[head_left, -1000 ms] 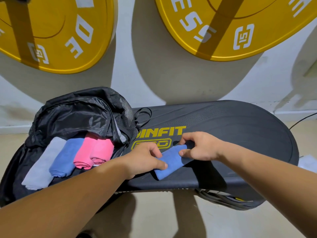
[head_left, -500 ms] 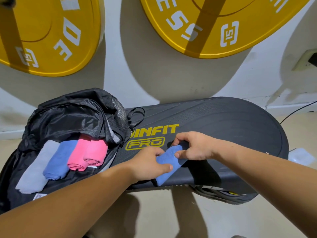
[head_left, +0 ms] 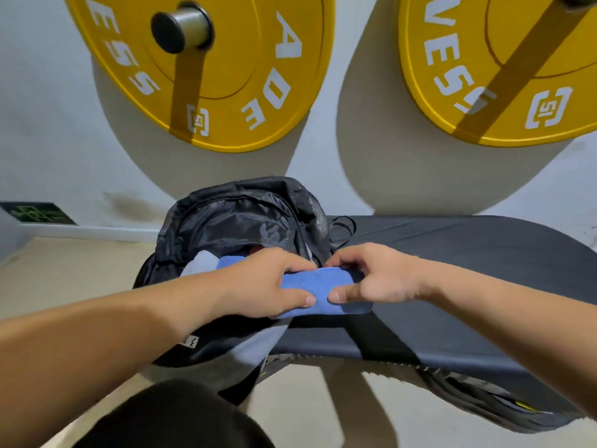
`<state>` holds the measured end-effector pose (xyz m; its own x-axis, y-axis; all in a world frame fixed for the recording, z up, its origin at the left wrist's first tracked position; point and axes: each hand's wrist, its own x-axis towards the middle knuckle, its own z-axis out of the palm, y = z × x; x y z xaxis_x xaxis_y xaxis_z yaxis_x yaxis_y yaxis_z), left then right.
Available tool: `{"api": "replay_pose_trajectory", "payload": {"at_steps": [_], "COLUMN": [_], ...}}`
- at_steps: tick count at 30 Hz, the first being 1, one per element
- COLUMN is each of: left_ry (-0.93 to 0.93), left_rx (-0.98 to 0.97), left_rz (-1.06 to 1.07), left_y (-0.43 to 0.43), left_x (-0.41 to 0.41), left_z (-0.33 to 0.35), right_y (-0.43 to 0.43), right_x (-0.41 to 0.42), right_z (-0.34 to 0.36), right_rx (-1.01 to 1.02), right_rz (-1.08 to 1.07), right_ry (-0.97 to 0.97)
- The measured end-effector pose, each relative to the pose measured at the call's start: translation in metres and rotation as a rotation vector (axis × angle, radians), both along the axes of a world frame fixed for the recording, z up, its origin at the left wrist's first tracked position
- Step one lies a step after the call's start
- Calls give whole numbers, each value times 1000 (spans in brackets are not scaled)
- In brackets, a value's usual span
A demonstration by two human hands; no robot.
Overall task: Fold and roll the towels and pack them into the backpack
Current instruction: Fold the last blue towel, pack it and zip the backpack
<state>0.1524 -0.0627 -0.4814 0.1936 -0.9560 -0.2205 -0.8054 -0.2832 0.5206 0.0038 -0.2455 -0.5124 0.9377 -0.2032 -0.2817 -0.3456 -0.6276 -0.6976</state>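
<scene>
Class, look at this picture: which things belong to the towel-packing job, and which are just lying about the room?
Job: rolled blue towel, held by the left hand and right hand; open black backpack; grey towel inside it.
Lying about: left yellow weight plate; right yellow weight plate; black padded board; green sign.

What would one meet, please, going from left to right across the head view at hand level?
Grey towel → left hand → blue rolled towel → right hand → black bench pad.
</scene>
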Motion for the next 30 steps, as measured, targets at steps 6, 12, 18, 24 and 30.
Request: {"api": "replay_pose_trajectory", "payload": {"at_steps": [6, 12, 18, 24, 30], "left_ry": [93, 50, 75, 115, -21], "left_rx": [-206, -368, -71, -102, -40], "left_rz": [433, 953, 1048, 1001, 934], "left_y": [94, 162, 199, 180, 173], "left_x": [46, 114, 150, 155, 190], "left_z": [-28, -34, -89, -100, -114], "right_y": [46, 94, 124, 120, 82], "right_x": [59, 121, 163, 182, 170], "right_z": [15, 10, -16, -35, -34], "right_rx": [-337, -412, -589, -792, -872], "right_rz": [-17, -53, -7, -25, -27], "right_ry": [-201, -317, -237, -234, -300]}}
